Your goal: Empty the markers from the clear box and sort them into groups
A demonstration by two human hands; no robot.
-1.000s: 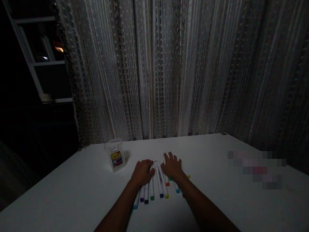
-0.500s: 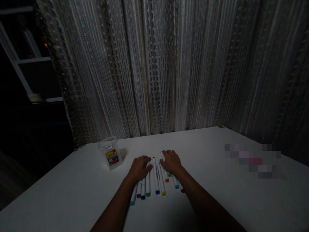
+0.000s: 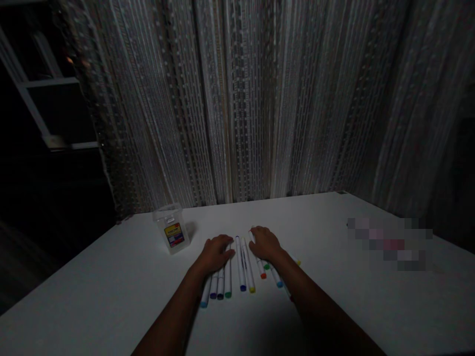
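Several white markers with coloured ends lie side by side on the white table. My left hand (image 3: pixel 215 254) rests palm down over the left group, its thumb apart from its fingers; a light-blue-ended marker (image 3: pixel 205 292) and a green-ended marker (image 3: pixel 228 279) stick out below it. In the gap between my hands lie a blue-ended marker (image 3: pixel 241 264) and a yellow-ended marker (image 3: pixel 248 269). My right hand (image 3: pixel 265 243) lies open over the right group, fingers bent over the far ends. An orange-ended marker (image 3: pixel 262 268) and another light-blue-ended marker (image 3: pixel 276 278) show beneath it, partly hidden.
A clear plastic tub (image 3: pixel 171 230) with a yellow and blue label stands on the table (image 3: pixel 111 277), left of my hands. Blurred-out items (image 3: pixel 389 244) lie at the right. A patterned curtain (image 3: pixel 237 99) hangs behind the table's far edge.
My right hand has shifted slightly right, and the markers under it have moved and fanned out that way. A yellow end now shows beyond my right wrist. My left hand stays nearly in place.
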